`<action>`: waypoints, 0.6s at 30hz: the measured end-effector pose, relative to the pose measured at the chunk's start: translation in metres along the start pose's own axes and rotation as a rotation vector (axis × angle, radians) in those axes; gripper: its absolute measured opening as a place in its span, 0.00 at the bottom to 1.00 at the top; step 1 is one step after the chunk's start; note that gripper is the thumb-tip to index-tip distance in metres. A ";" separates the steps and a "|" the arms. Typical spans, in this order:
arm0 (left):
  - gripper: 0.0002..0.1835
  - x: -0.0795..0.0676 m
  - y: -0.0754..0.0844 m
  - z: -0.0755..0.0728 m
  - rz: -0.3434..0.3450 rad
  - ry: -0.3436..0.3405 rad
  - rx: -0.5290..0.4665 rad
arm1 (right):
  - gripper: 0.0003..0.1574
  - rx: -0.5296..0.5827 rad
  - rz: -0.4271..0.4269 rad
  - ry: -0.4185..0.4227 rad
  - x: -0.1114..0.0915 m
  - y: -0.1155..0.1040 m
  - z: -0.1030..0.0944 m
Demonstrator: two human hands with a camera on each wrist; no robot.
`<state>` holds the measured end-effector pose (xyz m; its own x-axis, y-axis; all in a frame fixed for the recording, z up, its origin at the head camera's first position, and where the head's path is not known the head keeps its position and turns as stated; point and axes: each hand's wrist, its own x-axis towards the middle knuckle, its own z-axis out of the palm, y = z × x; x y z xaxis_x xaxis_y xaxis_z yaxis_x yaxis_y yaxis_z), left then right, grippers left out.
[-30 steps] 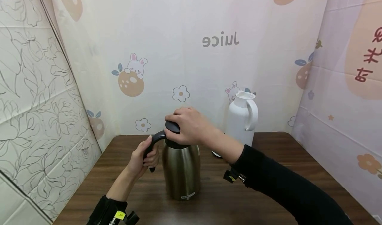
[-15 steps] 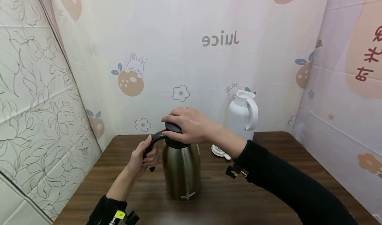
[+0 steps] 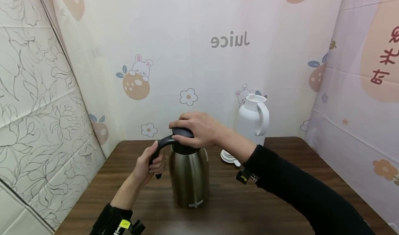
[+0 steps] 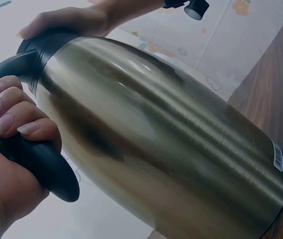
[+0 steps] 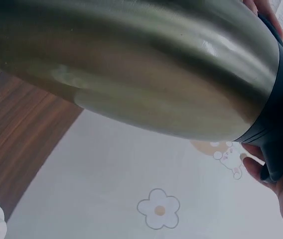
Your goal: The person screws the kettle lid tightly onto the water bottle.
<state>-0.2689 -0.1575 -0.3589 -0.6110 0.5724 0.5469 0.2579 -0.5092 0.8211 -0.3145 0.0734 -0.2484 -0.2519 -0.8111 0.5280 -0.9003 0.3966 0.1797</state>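
A bronze-coloured steel vacuum jug (image 3: 189, 179) stands upright on the wooden table. Its black curved handle (image 4: 47, 167) points left, and my left hand (image 3: 149, 164) grips it with the fingers wrapped round. From above, my right hand (image 3: 199, 127) holds the black lid (image 3: 182, 132), thumb on the near side and fingers over the far side. The lid sits at the jug's neck; part of it is hidden under the palm. Low on the jug's body, a small white label (image 4: 277, 155) shows.
Behind my right forearm stands a white jug (image 3: 249, 122) with an uncovered mouth and a handle on its right. Its front is partly hidden by the arm. A white lid-like piece (image 3: 227, 157) lies on the table (image 3: 268, 217) beside it. Printed curtains surround the table.
My right hand has turned slightly on the black lid, and the forearm has shifted, uncovering the white piece on the table. The left hand and the jug stay in place.
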 end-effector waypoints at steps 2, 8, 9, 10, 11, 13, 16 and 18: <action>0.26 0.000 0.001 0.000 -0.006 0.006 0.008 | 0.23 -0.048 0.027 0.005 0.000 -0.003 0.000; 0.27 -0.002 0.002 0.000 -0.018 0.025 0.030 | 0.27 -0.169 0.173 -0.005 0.003 -0.019 -0.001; 0.27 -0.002 0.002 0.000 -0.019 0.027 0.030 | 0.27 -0.187 0.206 -0.014 0.003 -0.023 -0.001; 0.27 -0.002 0.002 0.000 -0.019 0.027 0.031 | 0.28 -0.206 0.238 -0.022 0.004 -0.026 -0.001; 0.27 -0.002 0.002 0.000 -0.021 0.028 0.032 | 0.29 -0.222 0.270 -0.029 0.005 -0.029 -0.001; 0.27 -0.002 0.002 0.000 -0.024 0.030 0.032 | 0.29 -0.251 0.325 -0.034 0.006 -0.034 -0.002; 0.27 -0.001 0.002 0.001 -0.023 0.029 0.024 | 0.29 -0.271 0.385 -0.031 0.008 -0.039 -0.003; 0.27 -0.001 0.001 0.001 -0.021 0.024 0.020 | 0.29 -0.263 0.410 -0.033 0.008 -0.041 -0.003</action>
<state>-0.2672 -0.1578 -0.3579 -0.6338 0.5672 0.5259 0.2600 -0.4842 0.8355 -0.2785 0.0524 -0.2489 -0.5821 -0.5770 0.5729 -0.6053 0.7780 0.1684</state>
